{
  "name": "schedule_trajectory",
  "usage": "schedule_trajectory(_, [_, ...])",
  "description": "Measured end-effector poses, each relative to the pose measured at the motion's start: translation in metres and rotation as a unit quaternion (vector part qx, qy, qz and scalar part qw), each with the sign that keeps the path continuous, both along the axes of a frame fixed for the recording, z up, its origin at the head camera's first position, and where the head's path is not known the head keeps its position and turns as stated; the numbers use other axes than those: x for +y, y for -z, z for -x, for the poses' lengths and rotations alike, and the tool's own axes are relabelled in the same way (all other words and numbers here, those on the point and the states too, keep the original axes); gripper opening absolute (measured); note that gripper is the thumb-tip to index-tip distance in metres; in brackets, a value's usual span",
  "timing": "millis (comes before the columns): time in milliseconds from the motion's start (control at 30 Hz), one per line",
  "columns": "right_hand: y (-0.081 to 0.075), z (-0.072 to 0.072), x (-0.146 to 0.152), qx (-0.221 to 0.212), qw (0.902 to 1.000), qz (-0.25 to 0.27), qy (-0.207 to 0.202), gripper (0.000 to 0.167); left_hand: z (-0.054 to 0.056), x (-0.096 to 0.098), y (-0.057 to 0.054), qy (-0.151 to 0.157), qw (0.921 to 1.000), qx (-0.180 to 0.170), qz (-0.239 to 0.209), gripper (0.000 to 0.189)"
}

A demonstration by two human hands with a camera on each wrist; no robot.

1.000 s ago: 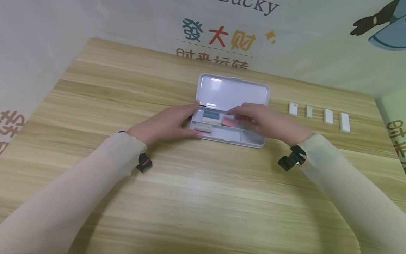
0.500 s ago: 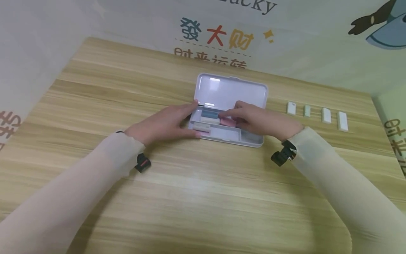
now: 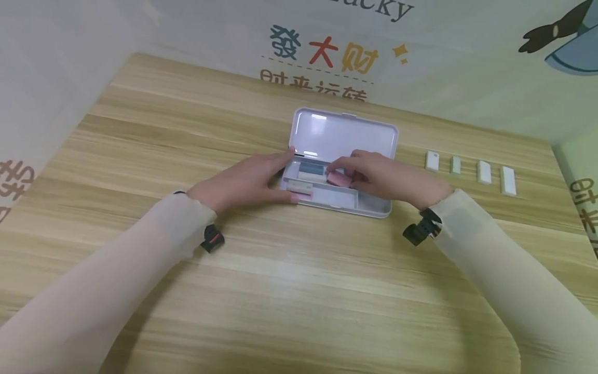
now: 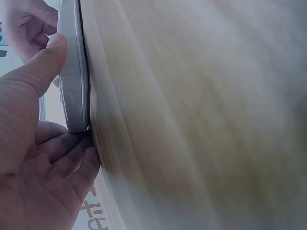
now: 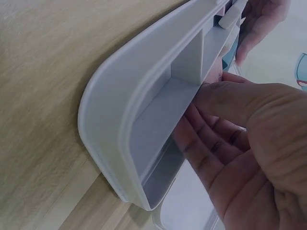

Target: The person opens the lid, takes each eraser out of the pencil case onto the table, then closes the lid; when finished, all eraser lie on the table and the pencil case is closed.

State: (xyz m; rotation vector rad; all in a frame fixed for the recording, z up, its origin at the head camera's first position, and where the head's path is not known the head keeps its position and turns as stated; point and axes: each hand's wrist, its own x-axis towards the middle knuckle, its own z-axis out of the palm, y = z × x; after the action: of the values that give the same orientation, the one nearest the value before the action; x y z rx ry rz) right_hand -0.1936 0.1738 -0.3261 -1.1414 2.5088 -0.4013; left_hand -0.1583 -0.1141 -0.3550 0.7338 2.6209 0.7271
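An open pale lavender pencil case [image 3: 334, 199] lies on the table, its lid [image 3: 343, 136] tipped back. My left hand [image 3: 243, 182] holds the case's left end, thumb on the front rim and fingers round the end wall. Inside the back compartment, my right hand [image 3: 383, 176] pinches a pink eraser [image 3: 339, 179] between thumb and fingers. Left of it lie a blue eraser [image 3: 311, 169] and a white eraser [image 3: 312, 177]. A whitish eraser [image 3: 299, 187] sits at the left of the front compartment, with something pink under it. In the right wrist view, the fingers mostly hide the pink eraser.
Several small blocks stand in a row right of the case: a white block [image 3: 432, 161], a pale green block [image 3: 455, 164], a white block [image 3: 484, 172] and a longer white block [image 3: 508, 181]. A printed wall covering [image 3: 210, 36] rises behind the wooden table [image 3: 280, 291].
My right hand has shifted slightly left over the case, and more of the pink eraser shows, now a little tilted. The left hand keeps its place on the case.
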Motion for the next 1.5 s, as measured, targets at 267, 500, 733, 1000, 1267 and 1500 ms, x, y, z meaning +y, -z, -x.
schedule_trajectory(267, [-0.003,-0.002,-0.001,-0.027,0.9995,0.0,0.015,0.047,-0.001,0.0,-0.001,-0.002,1.0,-0.001,0.0,0.105])
schedule_trajectory(500, [-0.001,-0.004,0.002,-0.019,0.9994,0.003,0.029,0.046,-0.002,0.0,0.0,-0.001,1.0,0.002,-0.005,0.105])
schedule_trajectory(733, [0.003,-0.003,0.009,-0.023,0.9976,0.035,0.055,0.045,-0.003,-0.002,0.002,-0.004,1.0,0.001,-0.005,0.105])
schedule_trajectory(1000, [-0.002,-0.008,0.032,-0.037,0.987,0.082,0.133,0.046,-0.002,0.0,0.0,0.003,1.0,0.004,0.007,0.106])
schedule_trajectory(1267, [-0.008,-0.015,0.077,0.014,0.9773,0.119,0.175,0.045,-0.002,-0.001,-0.002,0.008,0.9999,0.008,0.005,0.105])
schedule_trajectory(1500, [-0.007,-0.019,0.131,0.033,0.9585,0.116,0.259,0.048,-0.002,0.0,-0.003,0.006,1.0,0.0,0.006,0.105])
